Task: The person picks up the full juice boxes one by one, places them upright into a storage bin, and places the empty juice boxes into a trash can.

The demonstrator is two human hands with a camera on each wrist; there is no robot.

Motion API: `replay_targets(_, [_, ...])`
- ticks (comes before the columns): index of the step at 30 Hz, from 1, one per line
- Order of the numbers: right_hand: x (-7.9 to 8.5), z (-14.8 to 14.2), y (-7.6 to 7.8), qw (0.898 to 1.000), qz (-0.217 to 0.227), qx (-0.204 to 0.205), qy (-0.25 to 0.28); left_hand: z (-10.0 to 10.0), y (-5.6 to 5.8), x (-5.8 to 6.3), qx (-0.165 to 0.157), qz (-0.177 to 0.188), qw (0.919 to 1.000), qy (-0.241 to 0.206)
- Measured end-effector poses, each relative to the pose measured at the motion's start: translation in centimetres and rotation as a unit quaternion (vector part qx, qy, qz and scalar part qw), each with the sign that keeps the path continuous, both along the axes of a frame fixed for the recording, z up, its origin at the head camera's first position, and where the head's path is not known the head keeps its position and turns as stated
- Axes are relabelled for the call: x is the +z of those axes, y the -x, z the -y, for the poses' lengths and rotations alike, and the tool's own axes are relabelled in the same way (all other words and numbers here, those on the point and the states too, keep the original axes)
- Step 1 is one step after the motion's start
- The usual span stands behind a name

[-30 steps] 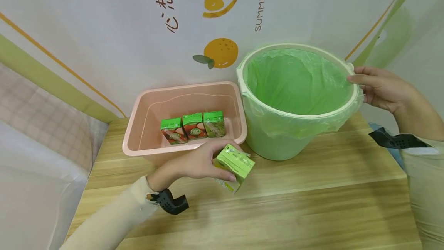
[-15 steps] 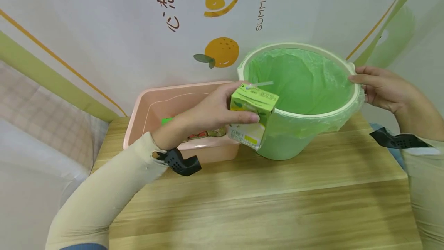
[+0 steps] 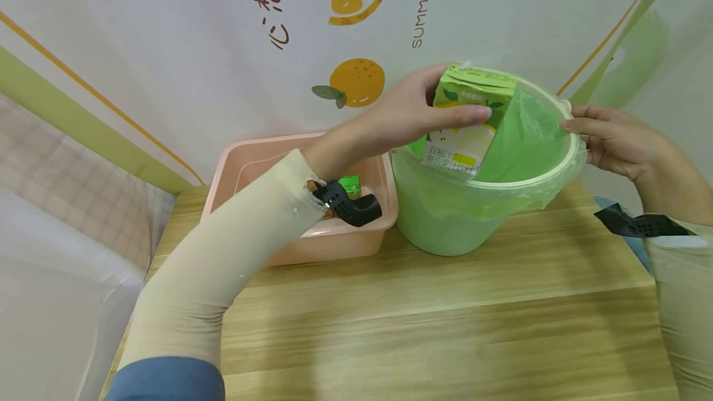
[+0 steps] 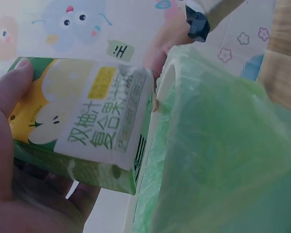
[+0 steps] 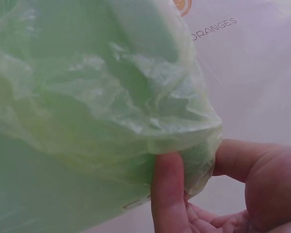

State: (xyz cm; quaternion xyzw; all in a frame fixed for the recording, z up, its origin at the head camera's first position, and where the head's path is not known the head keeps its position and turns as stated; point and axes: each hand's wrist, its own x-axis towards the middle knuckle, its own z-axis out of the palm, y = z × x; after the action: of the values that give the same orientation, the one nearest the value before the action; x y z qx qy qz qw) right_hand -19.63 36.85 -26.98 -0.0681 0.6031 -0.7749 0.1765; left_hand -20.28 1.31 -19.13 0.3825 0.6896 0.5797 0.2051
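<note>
In the head view my left hand (image 3: 412, 107) grips a green-and-white juice box (image 3: 465, 122) over the mouth of a green trash can (image 3: 451, 228). Chinese lettering marks the carton's pale face, and the left wrist view shows my thumb (image 4: 20, 73) across one end of it. A thin green bag (image 4: 223, 145) lines the can and folds over its pale rim (image 3: 515, 184). At the can's right side my right hand (image 3: 624, 141) holds the rim with the bag edge, thumb near the top. Up close, the right wrist view shows those fingers (image 5: 169, 189) against the crinkled plastic.
Left of the can stands a pink basin (image 3: 334, 246), mostly behind my left forearm. A green-topped juice box (image 3: 350, 184) shows inside it. Both containers stand on a wooden table (image 3: 445, 327) against a printed white curtain (image 3: 167, 36).
My left hand has carried the juice box up and to the right, from in front of the basin to over the can. My right hand has stayed at the rim.
</note>
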Motion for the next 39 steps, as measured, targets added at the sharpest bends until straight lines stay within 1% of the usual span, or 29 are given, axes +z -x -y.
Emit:
replay_targets(4, [0.0,0.1,0.0,1.0,0.004,-0.002,0.001,-1.5,0.9,-0.2,0.007,0.017,0.9998,-0.01])
replay_targets(7, [-0.1,0.1,0.0,1.0,0.006,-0.005,0.002,-2.4,1.8,-0.9,0.015,0.023,0.9995,-0.018])
replay_targets(11, [-0.2,0.2,0.1,1.0,0.002,0.0,0.005,-3.1,2.7,-1.8,0.03,0.033,0.999,-0.004])
replay_targets(12, [-0.2,0.2,0.1,1.0,0.0,0.003,0.006,-3.2,2.9,-2.0,0.037,0.03,0.9988,0.005])
replay_targets(13, [-0.2,0.2,0.1,1.0,0.0,0.006,0.007,-3.3,3.0,-2.2,0.044,0.028,0.9985,0.014])
replay_targets(16, [-0.2,0.1,0.1,1.0,0.0,0.011,0.006,-3.2,3.0,-2.4,0.056,0.029,0.9978,0.022])
replay_targets(19, [-0.2,0.1,0.1,1.0,0.004,0.0,-0.001,-2.9,2.5,-2.1,0.062,0.02,0.9974,0.031])
replay_targets(22, [-0.1,0.2,0.1,1.0,0.005,-0.007,-0.006,-2.4,2.1,-1.5,0.069,0.008,0.9967,0.042])
replay_targets(24, [-0.1,0.2,0.1,1.0,0.004,-0.005,-0.006,-2.1,2.0,-1.3,0.074,-0.001,0.996,0.049])
replay_targets(27, [-0.1,0.2,0.1,1.0,0.006,0.003,-0.004,-1.6,2.5,-1.5,0.08,-0.013,0.9954,0.051])
replay_targets(30, [0.0,0.2,0.1,1.0,0.008,0.013,0.002,-0.6,3.1,-1.8,0.086,-0.032,0.9943,0.055])
replay_targets(32, [0.0,0.2,0.1,1.0,0.009,0.021,0.006,0.3,3.3,-1.8,0.094,-0.047,0.9921,0.068])
replay_targets(35, [0.1,0.2,0.0,1.0,0.008,0.026,0.004,2.2,3.5,-1.4,0.104,-0.071,0.9872,0.097])
replay_targets(39, [0.3,0.1,0.1,1.0,0.006,0.007,-0.029,5.2,3.6,-0.6,0.116,-0.092,0.9812,0.123])
